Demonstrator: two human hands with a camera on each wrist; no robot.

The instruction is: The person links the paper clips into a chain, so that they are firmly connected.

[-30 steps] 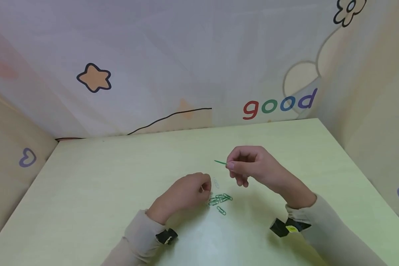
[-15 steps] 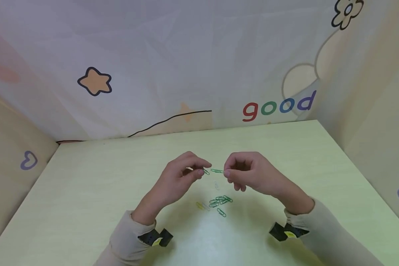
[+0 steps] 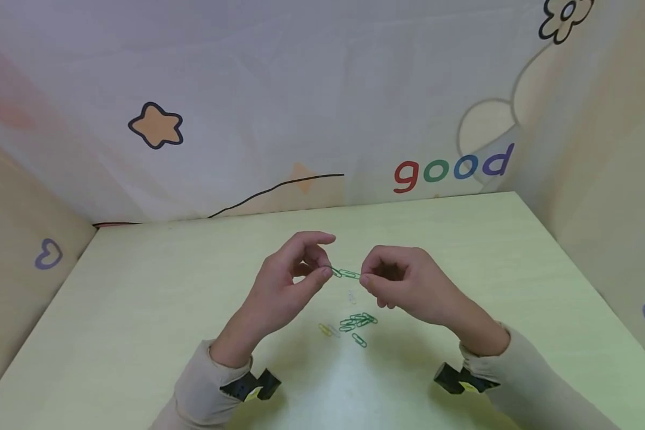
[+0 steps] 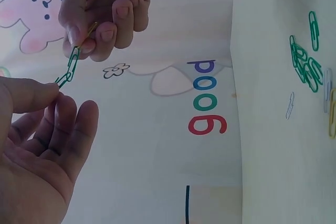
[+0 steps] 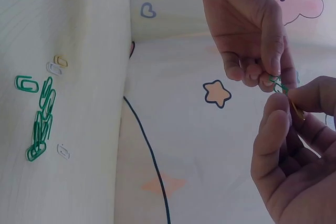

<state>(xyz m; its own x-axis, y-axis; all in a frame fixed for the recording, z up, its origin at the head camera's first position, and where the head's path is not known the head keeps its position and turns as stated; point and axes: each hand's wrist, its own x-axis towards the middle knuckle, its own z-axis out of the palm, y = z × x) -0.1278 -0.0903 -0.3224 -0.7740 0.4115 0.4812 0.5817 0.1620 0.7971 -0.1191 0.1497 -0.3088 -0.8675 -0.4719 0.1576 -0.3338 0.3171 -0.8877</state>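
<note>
Over the middle of the table, my left hand (image 3: 282, 283) pinches a green paper clip (image 3: 335, 273) between thumb and finger. Facing it, my right hand (image 3: 408, 283) pinches another green paper clip (image 3: 349, 274) by its end. In the left wrist view the left clip (image 4: 64, 80) and the right clip (image 4: 75, 59) meet end to end; whether they are hooked through each other is too small to tell. A yellow paper clip (image 5: 297, 110) sticks out at the right fingers, partly hidden by them. The left index finger is raised off its clip.
Below the hands, a pile of green paper clips (image 3: 357, 321) lies on the pale table (image 3: 166, 310). Nearby are a single green clip (image 3: 359, 340), a yellow clip (image 3: 324, 329) and white clips (image 4: 290, 106). A printed cloth wall (image 3: 247, 119) stands behind the table.
My left hand has risen from beside the pile with a green clip and come up to the right hand's clip. The gap between the two clips has closed. The right hand has lowered slightly.
</note>
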